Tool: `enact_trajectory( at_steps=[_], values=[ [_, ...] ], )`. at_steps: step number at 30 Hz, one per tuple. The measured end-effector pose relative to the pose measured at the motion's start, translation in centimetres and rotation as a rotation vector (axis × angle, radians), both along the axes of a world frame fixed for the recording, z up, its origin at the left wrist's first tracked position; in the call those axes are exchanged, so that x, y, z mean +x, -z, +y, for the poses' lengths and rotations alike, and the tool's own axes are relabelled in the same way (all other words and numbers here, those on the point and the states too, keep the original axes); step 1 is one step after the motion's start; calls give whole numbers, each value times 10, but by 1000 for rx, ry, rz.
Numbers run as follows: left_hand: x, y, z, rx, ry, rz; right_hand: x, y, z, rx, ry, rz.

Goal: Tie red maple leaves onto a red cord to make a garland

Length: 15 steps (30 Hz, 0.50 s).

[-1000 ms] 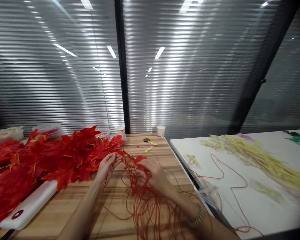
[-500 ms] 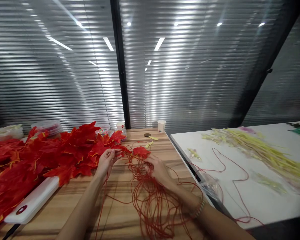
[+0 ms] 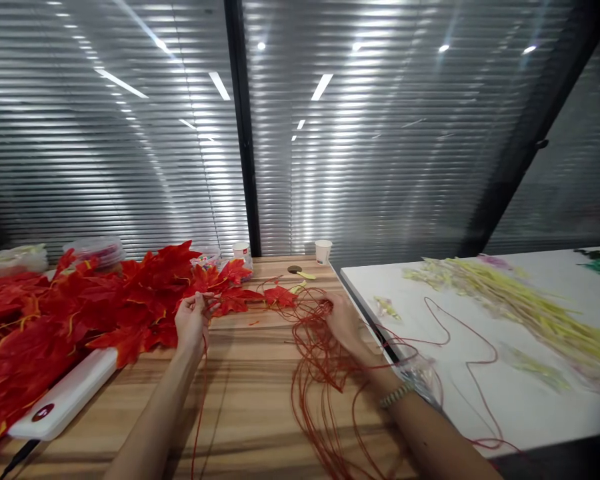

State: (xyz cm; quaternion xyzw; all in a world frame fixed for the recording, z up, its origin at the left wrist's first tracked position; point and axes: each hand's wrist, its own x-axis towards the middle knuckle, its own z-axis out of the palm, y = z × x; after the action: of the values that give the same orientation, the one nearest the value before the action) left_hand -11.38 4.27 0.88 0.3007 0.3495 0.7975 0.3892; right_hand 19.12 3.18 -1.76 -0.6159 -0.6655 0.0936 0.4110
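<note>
Thin red cord (image 3: pixel 325 347) lies in a loose tangle of loops on the wooden table. My right hand (image 3: pixel 344 319) is closed on the tangle's upper part, its fingers slightly blurred. My left hand (image 3: pixel 194 319) pinches a strand of the red cord at the right edge of a large heap of red maple leaves (image 3: pixel 95 300); the strand hangs down below the hand. Between my hands, a red leaf (image 3: pixel 281 297) lies beside the tangle, with more red leaves just left of it.
A white device (image 3: pixel 70 393) with a black cable lies at left. Paper cups (image 3: pixel 323 252) stand at the back. Yellow strips (image 3: pixel 520 300) in plastic and small packets rest on the white table (image 3: pixel 430 413) at right. Clear plastic containers (image 3: pixel 97 252) stand behind the leaves.
My hands have moved apart, the left one leftward and the right one to the right with the cord tangle. The leaves between them are more spread out.
</note>
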Motion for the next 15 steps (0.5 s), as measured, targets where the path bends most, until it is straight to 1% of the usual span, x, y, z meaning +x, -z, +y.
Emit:
enact_trajectory(
  at_steps=[3, 5, 7, 10, 12, 15],
  values=[
    [-3, -3, -1, 19, -69, -5, 6, -1, 3, 38, 23, 41],
    [-4, -4, -2, 26, -85, 6, 9, -2, 4, 69, 29, 66],
    [-2, -3, -3, 12, -50, 36, 8, -2, 3, 101, 21, 88],
    [6, 0, -5, -27, 67, 71, 2, -2, -1, 143, -2, 113],
    [11, 2, -5, -33, 127, 52, -3, -1, -2, 164, -13, 128],
    [17, 4, -7, -11, 172, 8, -10, -2, 0, 192, -18, 151]
  ],
)
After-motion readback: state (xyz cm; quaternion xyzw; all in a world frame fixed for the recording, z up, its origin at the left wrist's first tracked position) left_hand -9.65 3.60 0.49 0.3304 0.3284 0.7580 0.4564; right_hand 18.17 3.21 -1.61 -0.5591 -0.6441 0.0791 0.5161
